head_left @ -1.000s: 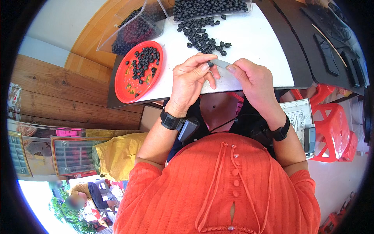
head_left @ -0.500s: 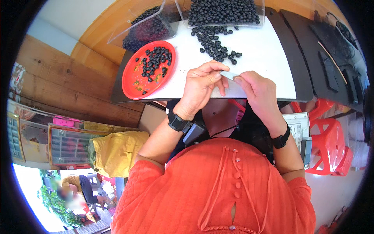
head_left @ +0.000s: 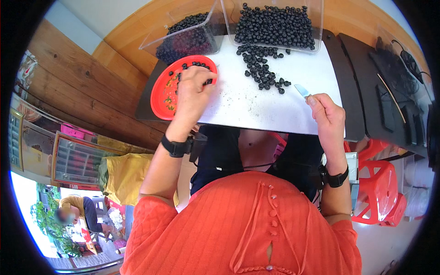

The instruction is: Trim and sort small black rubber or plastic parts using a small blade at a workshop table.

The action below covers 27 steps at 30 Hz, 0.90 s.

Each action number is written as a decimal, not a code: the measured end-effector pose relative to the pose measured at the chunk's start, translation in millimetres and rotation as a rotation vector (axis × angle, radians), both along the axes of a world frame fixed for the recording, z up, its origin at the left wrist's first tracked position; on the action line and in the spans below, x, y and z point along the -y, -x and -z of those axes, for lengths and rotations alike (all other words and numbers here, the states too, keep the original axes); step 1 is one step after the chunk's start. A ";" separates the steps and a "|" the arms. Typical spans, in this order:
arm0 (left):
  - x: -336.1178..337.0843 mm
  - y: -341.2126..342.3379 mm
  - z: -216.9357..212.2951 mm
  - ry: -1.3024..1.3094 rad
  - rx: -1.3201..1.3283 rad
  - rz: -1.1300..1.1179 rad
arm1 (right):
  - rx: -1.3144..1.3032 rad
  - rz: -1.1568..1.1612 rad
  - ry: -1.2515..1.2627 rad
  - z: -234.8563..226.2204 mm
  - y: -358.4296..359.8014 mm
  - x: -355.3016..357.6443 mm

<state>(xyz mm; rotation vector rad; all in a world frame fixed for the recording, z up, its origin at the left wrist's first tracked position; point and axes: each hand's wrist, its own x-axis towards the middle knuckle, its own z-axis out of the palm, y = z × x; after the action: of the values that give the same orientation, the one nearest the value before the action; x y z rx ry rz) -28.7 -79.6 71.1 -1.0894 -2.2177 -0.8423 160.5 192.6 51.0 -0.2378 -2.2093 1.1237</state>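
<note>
My left hand [head_left: 193,89] is over the red oval plate [head_left: 158,98], its fingers curled down next to small round black bead-like pieces on it. Whether a piece is between those fingertips is hidden. To the right, my right hand [head_left: 329,117] grips a small knife [head_left: 301,90], its short pale blade pointing up and left above the white board [head_left: 256,107]. Just left of the blade lies a loose trail of black bead-like pieces [head_left: 262,75]. It runs back to a clear plastic bin [head_left: 319,32] full of the same pieces.
A second clear bin [head_left: 208,40] of black pieces stands tilted behind the plate. On the dark table at right lie a thin stick [head_left: 392,97] and dark flat items. A red stool [head_left: 380,183] stands below it. Another person [head_left: 82,213] sits far off at lower left.
My hands were together over the board's front edge with the blade between them. Now they are apart: the left moved to the plate, the right moved rightward with the knife. The view has shifted slightly.
</note>
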 end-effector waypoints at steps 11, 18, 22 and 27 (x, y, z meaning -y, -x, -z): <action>-87.7 33.4 35.8 0.214 0.196 0.060 | 0.058 0.005 -0.063 0.0 -5.6 -5.5; -88.3 40.4 38.2 0.241 0.244 0.001 | 0.083 0.002 -0.172 8.0 -2.5 -7.1; -78.0 -3.0 12.2 0.412 0.239 -0.002 | 0.074 0.005 -0.181 10.6 -2.1 -8.0; -73.2 -28.8 38.3 0.320 0.104 -0.001 | 0.096 0.027 -0.232 6.3 3.1 -2.1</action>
<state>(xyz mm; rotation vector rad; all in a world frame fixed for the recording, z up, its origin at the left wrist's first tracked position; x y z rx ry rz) 0.1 -6.3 32.8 -1.2124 -2.5005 -0.5650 157.4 194.7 44.7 -0.2255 -2.3899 0.8481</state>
